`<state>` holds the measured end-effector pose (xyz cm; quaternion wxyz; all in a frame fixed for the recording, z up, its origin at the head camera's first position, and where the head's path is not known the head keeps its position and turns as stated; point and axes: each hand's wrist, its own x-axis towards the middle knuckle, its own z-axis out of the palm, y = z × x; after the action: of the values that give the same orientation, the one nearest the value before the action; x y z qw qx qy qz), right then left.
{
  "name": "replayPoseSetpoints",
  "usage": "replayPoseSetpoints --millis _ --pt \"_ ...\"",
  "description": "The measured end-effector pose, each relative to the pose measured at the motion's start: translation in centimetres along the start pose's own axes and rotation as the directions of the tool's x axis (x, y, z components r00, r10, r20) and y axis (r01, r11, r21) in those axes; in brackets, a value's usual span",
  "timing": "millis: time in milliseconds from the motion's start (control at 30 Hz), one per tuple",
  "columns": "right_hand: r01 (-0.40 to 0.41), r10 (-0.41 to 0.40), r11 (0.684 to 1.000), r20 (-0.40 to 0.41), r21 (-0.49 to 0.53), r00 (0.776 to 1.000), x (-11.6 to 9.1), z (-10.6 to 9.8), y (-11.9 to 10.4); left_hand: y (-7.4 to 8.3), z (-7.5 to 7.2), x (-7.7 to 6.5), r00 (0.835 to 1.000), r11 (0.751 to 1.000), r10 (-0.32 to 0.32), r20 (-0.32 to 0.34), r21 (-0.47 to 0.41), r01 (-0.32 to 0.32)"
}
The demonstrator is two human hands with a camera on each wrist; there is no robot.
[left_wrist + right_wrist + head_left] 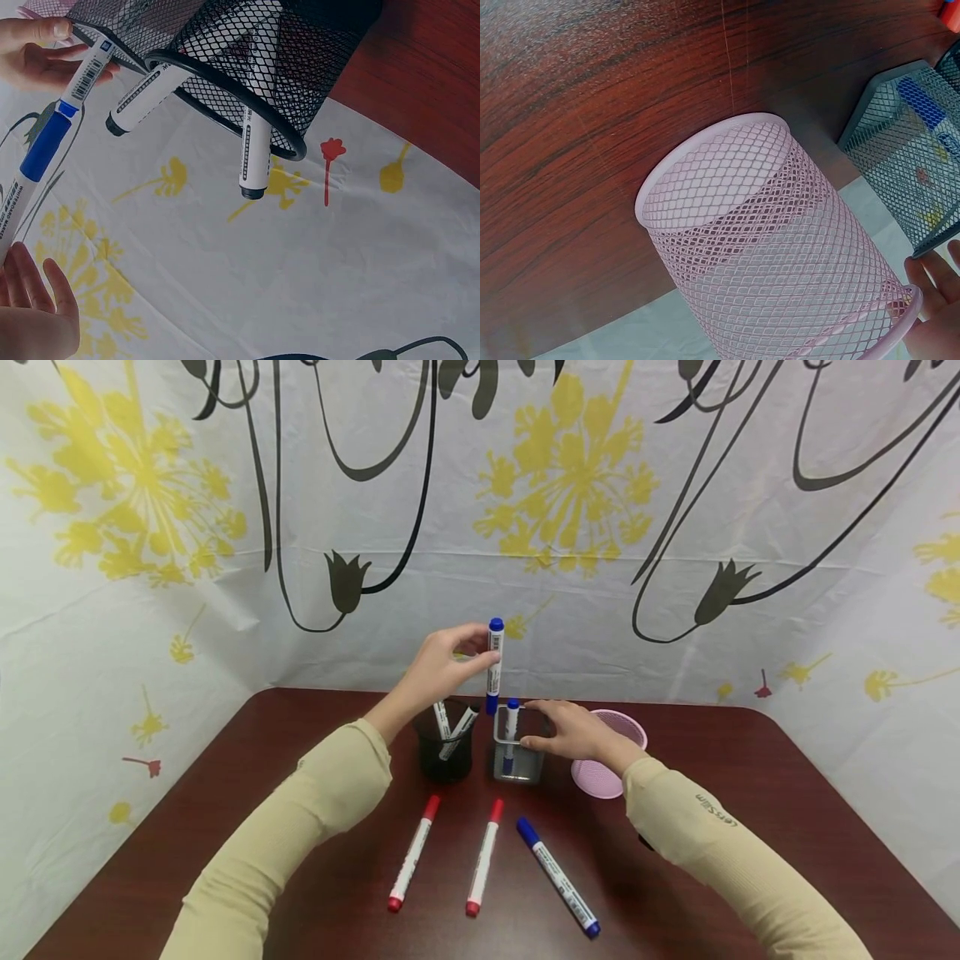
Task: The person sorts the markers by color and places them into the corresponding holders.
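Likely filling square holder (531,766): pinching marker (494,678) nearby in left hand (444,662), rim (498,742) in right hand (573,729); next, lower inside.

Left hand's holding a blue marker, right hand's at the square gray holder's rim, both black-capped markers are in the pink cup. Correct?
No: both black-capped markers are in the black mesh cup, not the pink cup, as the left wrist view shows. Rest stands: left hand holding a blue marker, right hand at the rim of the square gray holder.
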<state>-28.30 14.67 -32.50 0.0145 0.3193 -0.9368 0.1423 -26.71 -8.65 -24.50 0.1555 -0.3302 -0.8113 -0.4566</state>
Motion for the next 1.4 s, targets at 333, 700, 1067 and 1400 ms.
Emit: replayPoseSetpoints --millis 333,700,1067,1400 --pt "0.005 -0.005 1.000 -0.009 -0.005 1.000 0.0 0.0 0.0 -0.6 0.7 1.0 0.999 0.999 -0.048 0.004 -0.003 0.048" --pt "0.023 -0.024 1.000 -0.013 -0.013 1.000 0.1 0.1 0.1 -1.3 2.0 2.0 0.995 0.995 -0.098 0.008 0.015 0.097" --pt "0.021 -0.021 1.000 -0.014 -0.016 1.000 0.0 0.0 0.1 -1.8 3.2 2.2 0.994 0.994 -0.107 0.037 0.023 0.107" --pt "0.032 -0.032 0.999 -0.016 -0.002 0.999 0.0 0.0 0.0 -2.8 4.3 1.6 0.986 0.988 -0.149 0.067 0.052 0.146"
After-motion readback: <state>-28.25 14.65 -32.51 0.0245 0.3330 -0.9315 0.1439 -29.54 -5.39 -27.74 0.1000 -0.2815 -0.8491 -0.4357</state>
